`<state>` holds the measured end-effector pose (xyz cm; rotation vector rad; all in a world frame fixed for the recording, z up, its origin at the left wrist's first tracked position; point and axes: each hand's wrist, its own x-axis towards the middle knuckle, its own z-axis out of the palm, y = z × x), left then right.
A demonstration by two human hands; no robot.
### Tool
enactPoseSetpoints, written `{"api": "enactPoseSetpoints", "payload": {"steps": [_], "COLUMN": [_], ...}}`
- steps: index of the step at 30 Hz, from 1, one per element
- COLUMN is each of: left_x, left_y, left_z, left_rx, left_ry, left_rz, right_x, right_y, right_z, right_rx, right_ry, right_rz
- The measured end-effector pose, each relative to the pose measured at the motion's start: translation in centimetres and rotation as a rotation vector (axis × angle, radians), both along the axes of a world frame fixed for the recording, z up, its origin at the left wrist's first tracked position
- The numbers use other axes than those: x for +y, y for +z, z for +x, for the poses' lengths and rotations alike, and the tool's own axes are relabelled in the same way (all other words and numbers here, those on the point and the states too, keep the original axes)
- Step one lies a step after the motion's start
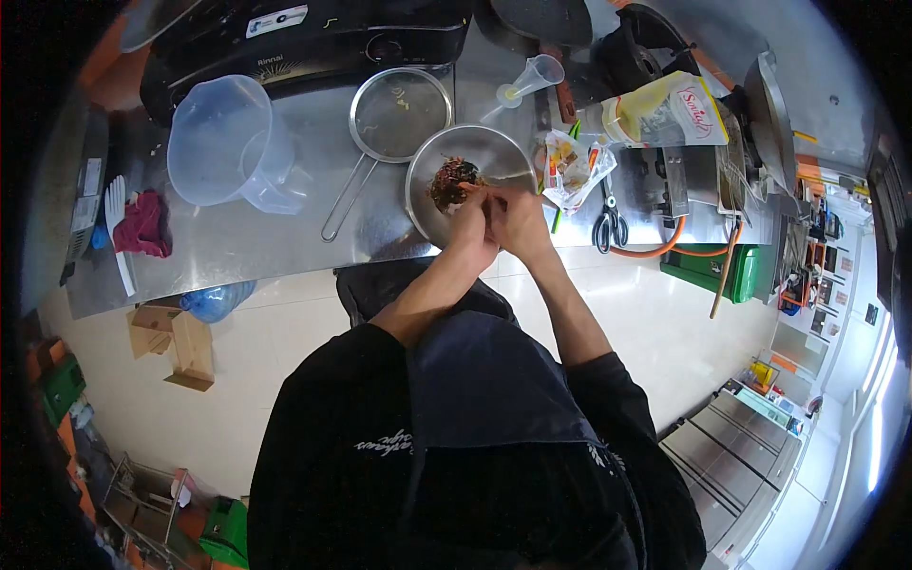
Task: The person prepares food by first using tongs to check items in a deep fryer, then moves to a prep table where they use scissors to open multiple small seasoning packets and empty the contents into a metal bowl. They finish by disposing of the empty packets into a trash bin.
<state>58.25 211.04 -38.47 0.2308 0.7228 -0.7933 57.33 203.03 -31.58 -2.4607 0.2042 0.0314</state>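
Both hands meet over the front right part of a stainless steel mixing bowl (502,146). A dark, reddish-brown heap of chopped or dried food (454,178) lies inside it, with green and red flecks. My left hand (472,219) is curled, its fingertips by the heap. Pressed close beside it, my right hand (519,221) has its fingers bent inwards. A small orange bit shows near the left fingertips; whatever is between the fingers is hidden. Touching or nearly touching the bowl's upper left rim is a round mesh strainer (402,117), its wire handle towards me.
On the steel counter (313,246) stand a translucent plastic jug (221,142), a Rinnai stove (306,53) and a small plastic measuring cup (531,78). To the right are a crumpled food packet (573,167), scissors (610,222) and an oil pouch (662,114). A fork (117,228) and red cloth (144,224) lie left.
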Motion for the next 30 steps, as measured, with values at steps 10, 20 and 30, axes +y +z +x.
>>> {"api": "enactPoseSetpoints", "payload": {"steps": [10,20,30], "left_x": [0.5,0.1,-0.4], "left_y": [1.8,-0.2,0.4], "left_z": [0.8,-0.1,0.5], "left_rx": [0.042,-0.001,0.166], "left_ry": [-0.128,-0.008,0.108], "left_rz": [0.121,-0.122,-0.022], "right_x": [-0.7,-0.6,1.3], "right_y": [0.0,-0.1,-1.0], "right_z": [0.1,0.6,-0.4], "right_rx": [0.056,-0.115,-0.226], "right_ry": [0.296,0.211,0.028], "right_rz": [-0.429,-0.205,-0.097]}}
